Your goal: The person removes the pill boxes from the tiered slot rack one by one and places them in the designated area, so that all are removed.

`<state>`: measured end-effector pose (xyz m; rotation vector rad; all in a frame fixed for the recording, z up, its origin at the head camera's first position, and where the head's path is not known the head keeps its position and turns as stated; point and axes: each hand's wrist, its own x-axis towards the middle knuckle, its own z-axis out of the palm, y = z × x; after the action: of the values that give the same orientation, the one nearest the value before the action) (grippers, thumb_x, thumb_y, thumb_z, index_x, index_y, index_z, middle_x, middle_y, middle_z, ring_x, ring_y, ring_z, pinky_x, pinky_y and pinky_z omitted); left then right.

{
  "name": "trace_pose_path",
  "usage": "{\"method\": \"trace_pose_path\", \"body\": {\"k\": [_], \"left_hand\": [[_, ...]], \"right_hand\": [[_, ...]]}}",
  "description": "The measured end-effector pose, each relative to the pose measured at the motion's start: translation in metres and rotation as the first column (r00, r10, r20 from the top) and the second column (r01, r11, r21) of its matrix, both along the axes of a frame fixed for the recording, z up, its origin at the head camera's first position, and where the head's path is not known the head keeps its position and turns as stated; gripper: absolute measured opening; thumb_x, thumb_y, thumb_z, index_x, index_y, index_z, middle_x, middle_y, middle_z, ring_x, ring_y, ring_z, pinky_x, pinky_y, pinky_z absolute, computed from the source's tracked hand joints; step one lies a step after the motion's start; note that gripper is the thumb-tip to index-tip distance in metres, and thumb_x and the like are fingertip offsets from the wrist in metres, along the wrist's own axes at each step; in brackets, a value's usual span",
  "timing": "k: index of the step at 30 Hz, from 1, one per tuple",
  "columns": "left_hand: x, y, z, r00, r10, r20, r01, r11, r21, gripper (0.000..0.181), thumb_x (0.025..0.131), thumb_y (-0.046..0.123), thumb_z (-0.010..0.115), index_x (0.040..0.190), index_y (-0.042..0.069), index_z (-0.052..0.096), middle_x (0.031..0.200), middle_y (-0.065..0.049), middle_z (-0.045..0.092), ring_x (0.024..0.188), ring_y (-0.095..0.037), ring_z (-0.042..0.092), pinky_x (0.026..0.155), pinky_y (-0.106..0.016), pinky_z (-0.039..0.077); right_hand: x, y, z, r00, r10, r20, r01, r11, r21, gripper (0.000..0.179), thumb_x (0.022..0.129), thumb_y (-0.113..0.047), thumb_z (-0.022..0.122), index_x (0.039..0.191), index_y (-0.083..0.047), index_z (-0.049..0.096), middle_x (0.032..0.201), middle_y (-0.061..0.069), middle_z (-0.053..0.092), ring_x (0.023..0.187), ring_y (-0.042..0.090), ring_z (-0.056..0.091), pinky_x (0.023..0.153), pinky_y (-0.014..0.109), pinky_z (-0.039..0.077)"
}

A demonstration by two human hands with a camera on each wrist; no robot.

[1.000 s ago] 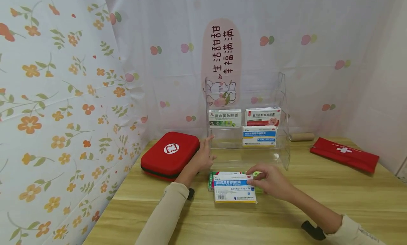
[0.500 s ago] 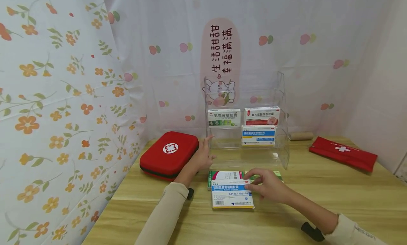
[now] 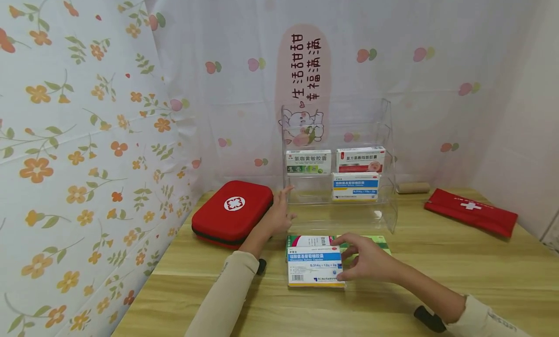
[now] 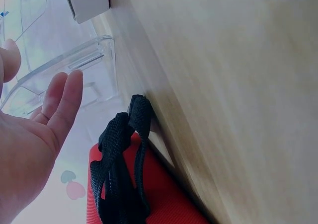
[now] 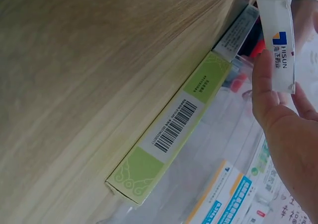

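A white-and-blue medicine box (image 3: 315, 269) lies in front of the clear rack, overlapping a green-edged box (image 3: 301, 241) behind it. My right hand (image 3: 371, 259) pinches its right end, the thumb low and the index finger at the top corner. In the right wrist view the end of that white box (image 5: 279, 45) shows between thumb and fingers. A yellow-green box (image 5: 169, 129) lies on the table past this hand. My left hand (image 3: 277, 216), its fingers spread and holding nothing, is beside the left side of the clear stepped rack (image 3: 340, 213).
On the rack stand a green-and-white box (image 3: 308, 163), a red-and-white box (image 3: 360, 160) and another blue-and-white box (image 3: 355, 187). A red hard case (image 3: 233, 213) lies left, its black strap (image 4: 114, 159) near my left hand. A red pouch (image 3: 471, 213) lies right.
The white-and-blue box has moved left and towards me, uncovering more of the boxes behind. My right thumb has slid down to its lower right edge. The left hand stays put.
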<state>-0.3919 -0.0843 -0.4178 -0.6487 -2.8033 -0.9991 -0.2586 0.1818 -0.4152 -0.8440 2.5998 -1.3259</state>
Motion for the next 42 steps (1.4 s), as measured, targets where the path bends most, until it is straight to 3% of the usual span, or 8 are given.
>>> {"method": "trace_pose_path", "body": {"k": [10,15,27,37,42], "left_hand": [[0.0,0.002,0.003,1.0,0.001,0.014,-0.001,1.0,-0.007,0.084,0.096,0.012,0.063,0.154,0.031,0.006,0.144,-0.024,0.03,0.066,-0.022,0.057,0.06,-0.029,0.052],[-0.001,0.002,0.001,1.0,0.0,0.012,0.0,1.0,-0.007,0.083,0.096,0.011,0.063,0.154,0.029,0.006,0.146,-0.024,0.029,0.07,-0.023,0.059,0.066,-0.032,0.053],[0.002,0.001,0.002,1.0,0.005,0.027,-0.005,1.0,-0.006,0.083,0.097,0.011,0.062,0.154,0.031,0.005,0.148,-0.023,0.027,0.076,-0.024,0.06,0.071,-0.033,0.056],[0.001,0.001,0.003,1.0,0.006,0.023,-0.006,1.0,-0.002,0.083,0.096,0.011,0.063,0.154,0.03,0.006,0.146,-0.024,0.029,0.077,-0.026,0.06,0.068,-0.033,0.055],[0.001,0.002,0.002,1.0,0.0,0.022,0.0,1.0,-0.001,0.083,0.096,0.011,0.062,0.155,0.03,0.006,0.148,-0.024,0.027,0.08,-0.027,0.061,0.074,-0.036,0.056]], "right_hand": [[0.003,0.003,-0.003,1.0,0.005,-0.019,-0.004,0.998,0.058,0.084,0.067,-0.031,0.093,0.136,-0.005,0.051,0.13,0.009,0.055,0.103,0.023,0.065,0.077,0.028,0.058],[0.005,0.002,-0.007,0.997,0.029,-0.065,-0.024,0.997,0.069,0.085,0.067,-0.029,0.093,0.135,-0.003,0.05,0.129,0.009,0.055,0.101,0.022,0.064,0.077,0.027,0.057],[0.009,-0.007,-0.006,0.997,0.004,-0.072,0.008,0.985,0.173,0.086,0.066,-0.034,0.093,0.135,-0.005,0.051,0.132,0.006,0.051,0.104,0.023,0.063,0.078,0.023,0.055],[0.008,-0.005,-0.01,0.993,0.038,-0.108,-0.019,0.985,0.174,0.085,0.065,-0.03,0.093,0.133,0.0,0.052,0.124,0.007,0.053,0.097,0.019,0.063,0.074,0.023,0.056],[0.007,-0.004,-0.012,0.992,0.061,-0.108,-0.04,0.982,0.182,0.084,0.065,-0.03,0.092,0.131,0.001,0.052,0.121,0.005,0.055,0.095,0.016,0.063,0.074,0.022,0.056]]}}
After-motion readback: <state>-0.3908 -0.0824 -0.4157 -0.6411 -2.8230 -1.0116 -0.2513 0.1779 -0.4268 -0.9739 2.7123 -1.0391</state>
